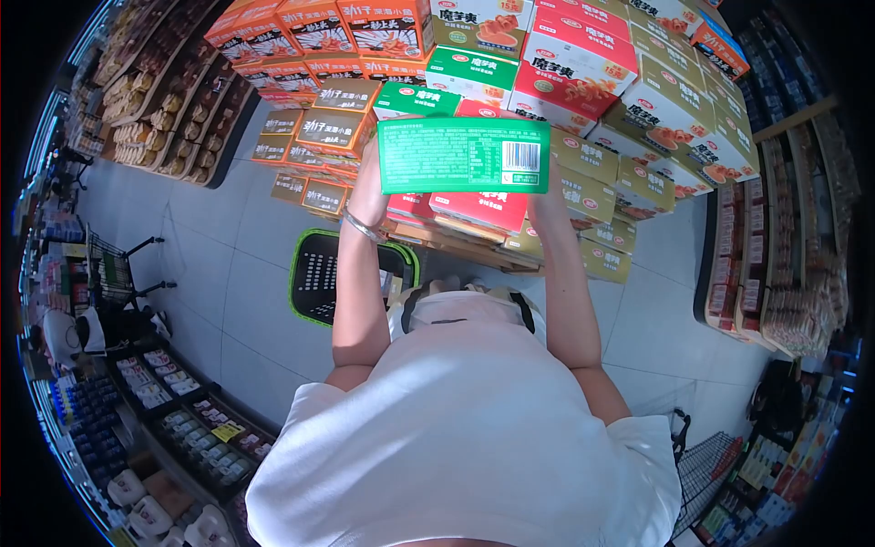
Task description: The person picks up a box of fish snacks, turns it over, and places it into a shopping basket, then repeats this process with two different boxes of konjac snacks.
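A green snack box [437,157] is raised in front of me between both hands. The side toward me carries white print, a small table and a barcode. My left hand [366,190], with a bracelet at the wrist, grips its left end. At the right end, my right hand [549,199] holds it too. Most of the fingers are hidden behind the box. Just beyond stands a big stack of snack boxes, with red boxes [480,211], another green box [472,75] and olive-gold boxes [583,196] near my hands.
Orange boxes [386,25] and brown-orange boxes [335,125] form the stack's left part. A black basket with a green rim [297,290] sits on the floor at left. Shelves [169,91] flank both sides. Carts stand at left [114,264] and lower right [706,469].
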A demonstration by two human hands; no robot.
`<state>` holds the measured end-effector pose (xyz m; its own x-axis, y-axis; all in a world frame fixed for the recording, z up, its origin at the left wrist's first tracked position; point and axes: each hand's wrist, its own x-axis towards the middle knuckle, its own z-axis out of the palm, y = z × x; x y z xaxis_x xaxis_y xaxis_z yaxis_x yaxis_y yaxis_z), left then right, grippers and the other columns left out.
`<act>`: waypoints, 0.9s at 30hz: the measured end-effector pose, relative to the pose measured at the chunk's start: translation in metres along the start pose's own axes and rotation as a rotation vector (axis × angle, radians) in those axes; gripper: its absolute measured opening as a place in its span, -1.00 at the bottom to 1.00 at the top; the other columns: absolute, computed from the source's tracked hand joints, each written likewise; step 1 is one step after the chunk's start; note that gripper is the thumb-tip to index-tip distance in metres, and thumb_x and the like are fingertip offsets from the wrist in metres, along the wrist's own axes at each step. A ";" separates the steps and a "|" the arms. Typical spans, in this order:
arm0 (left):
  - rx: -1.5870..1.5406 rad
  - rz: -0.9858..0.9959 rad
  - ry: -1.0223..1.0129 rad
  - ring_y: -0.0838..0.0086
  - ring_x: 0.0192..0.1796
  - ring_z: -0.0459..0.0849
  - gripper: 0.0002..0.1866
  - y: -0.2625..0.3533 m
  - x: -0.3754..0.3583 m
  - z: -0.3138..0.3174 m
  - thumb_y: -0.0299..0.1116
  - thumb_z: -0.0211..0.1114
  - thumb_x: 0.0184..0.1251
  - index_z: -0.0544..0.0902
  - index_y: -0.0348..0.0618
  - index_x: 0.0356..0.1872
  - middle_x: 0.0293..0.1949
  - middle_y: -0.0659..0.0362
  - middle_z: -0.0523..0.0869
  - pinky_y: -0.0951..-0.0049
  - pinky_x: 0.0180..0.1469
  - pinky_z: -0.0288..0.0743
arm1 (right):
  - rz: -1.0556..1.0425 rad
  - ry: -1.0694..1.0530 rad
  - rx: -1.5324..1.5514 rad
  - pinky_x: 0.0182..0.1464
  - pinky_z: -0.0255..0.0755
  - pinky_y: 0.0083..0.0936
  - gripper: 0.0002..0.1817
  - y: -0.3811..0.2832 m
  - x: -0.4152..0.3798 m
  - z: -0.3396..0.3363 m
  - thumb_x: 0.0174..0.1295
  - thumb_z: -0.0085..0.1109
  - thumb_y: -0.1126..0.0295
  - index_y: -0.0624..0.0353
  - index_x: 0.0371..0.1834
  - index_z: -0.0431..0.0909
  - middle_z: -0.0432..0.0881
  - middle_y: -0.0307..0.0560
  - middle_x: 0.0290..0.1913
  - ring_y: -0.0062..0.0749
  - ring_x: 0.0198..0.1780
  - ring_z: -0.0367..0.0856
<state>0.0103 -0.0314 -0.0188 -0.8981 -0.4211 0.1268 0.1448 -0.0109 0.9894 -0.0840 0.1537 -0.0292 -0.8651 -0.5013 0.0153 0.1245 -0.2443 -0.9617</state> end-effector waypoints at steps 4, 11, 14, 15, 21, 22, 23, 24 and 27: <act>0.124 0.099 0.022 0.42 -0.14 0.55 -0.67 -0.011 0.001 -0.007 -0.28 -0.03 0.32 0.52 -0.34 -0.09 -0.15 0.07 0.57 0.47 -0.08 0.41 | -0.041 0.038 -0.110 0.12 0.25 -0.51 -0.46 0.019 0.000 -0.004 0.39 -0.29 0.03 0.18 0.25 0.27 0.40 -0.07 0.09 -0.46 0.08 0.37; 0.222 0.157 0.014 0.30 -0.12 0.54 -0.67 -0.013 -0.003 -0.015 -0.27 -0.02 0.29 0.51 -0.35 -0.14 -0.17 0.02 0.57 0.39 -0.06 0.38 | 0.032 0.055 -0.126 0.14 0.26 -0.46 -0.49 0.014 -0.005 0.004 0.39 -0.27 0.12 0.19 0.29 0.19 0.35 0.00 0.14 -0.41 0.12 0.34; 0.269 0.210 0.025 0.29 -0.14 0.55 -0.67 -0.011 -0.006 -0.017 -0.26 -0.02 0.29 0.51 -0.36 -0.15 -0.19 0.01 0.58 0.40 -0.08 0.39 | -0.081 0.025 -0.170 0.09 0.28 -0.48 -0.46 0.017 -0.008 0.006 0.38 -0.28 0.04 0.21 0.25 0.26 0.41 -0.05 0.07 -0.46 0.06 0.37; 0.269 0.208 0.028 0.29 -0.14 0.55 -0.67 -0.008 -0.008 -0.017 -0.26 -0.02 0.29 0.51 -0.36 -0.15 -0.19 0.01 0.58 0.40 -0.08 0.39 | -0.079 0.023 -0.170 0.09 0.28 -0.48 -0.46 0.016 -0.009 0.008 0.38 -0.28 0.04 0.21 0.25 0.26 0.41 -0.05 0.07 -0.46 0.06 0.37; 0.282 0.140 0.076 0.26 -0.15 0.57 -0.68 -0.006 -0.018 -0.026 -0.29 -0.01 0.28 0.51 -0.36 -0.14 -0.20 0.00 0.60 0.40 -0.08 0.40 | 0.092 0.055 -0.025 0.04 0.30 -0.52 -0.42 0.006 -0.013 0.023 0.37 -0.28 -0.05 0.23 0.17 0.33 0.50 -0.13 -0.08 -0.55 -0.07 0.45; 0.290 0.149 0.071 0.25 -0.14 0.57 -0.69 -0.003 -0.020 -0.027 -0.31 0.00 0.27 0.51 -0.35 -0.13 -0.20 0.00 0.60 0.39 -0.07 0.40 | 0.091 0.002 0.032 0.12 0.26 -0.48 -0.55 0.006 -0.014 0.022 0.37 -0.23 0.16 0.22 0.20 0.27 0.44 -0.14 0.02 -0.54 0.04 0.38; 0.299 0.158 0.064 0.25 -0.12 0.58 -0.69 -0.001 -0.022 -0.028 -0.33 0.00 0.26 0.51 -0.35 -0.11 -0.19 -0.01 0.61 0.39 -0.06 0.40 | 0.090 -0.050 0.088 0.20 0.22 -0.43 -0.62 0.005 -0.016 0.024 0.37 -0.18 0.36 0.21 0.22 0.22 0.38 -0.15 0.12 -0.53 0.15 0.30; 0.299 0.158 0.068 0.25 -0.12 0.58 -0.69 -0.002 -0.023 -0.031 -0.33 0.00 0.26 0.51 -0.35 -0.11 -0.19 -0.01 0.61 0.39 -0.06 0.40 | 0.092 -0.054 0.088 0.20 0.22 -0.43 -0.62 0.004 -0.018 0.027 0.37 -0.18 0.36 0.21 0.22 0.22 0.38 -0.15 0.12 -0.53 0.15 0.30; 0.314 0.221 0.073 0.25 -0.11 0.58 -0.70 -0.008 -0.024 -0.036 -0.36 0.00 0.25 0.51 -0.34 -0.10 -0.18 -0.01 0.61 0.38 -0.04 0.41 | 0.110 0.003 0.191 0.18 0.23 -0.44 -0.64 -0.006 -0.021 0.039 0.38 -0.20 0.35 0.20 0.21 0.26 0.42 -0.17 0.08 -0.54 0.11 0.34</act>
<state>0.0460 -0.0540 -0.0325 -0.8258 -0.4459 0.3453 0.1870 0.3611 0.9136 -0.0477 0.1332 -0.0131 -0.8425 -0.5315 -0.0879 0.3081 -0.3414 -0.8880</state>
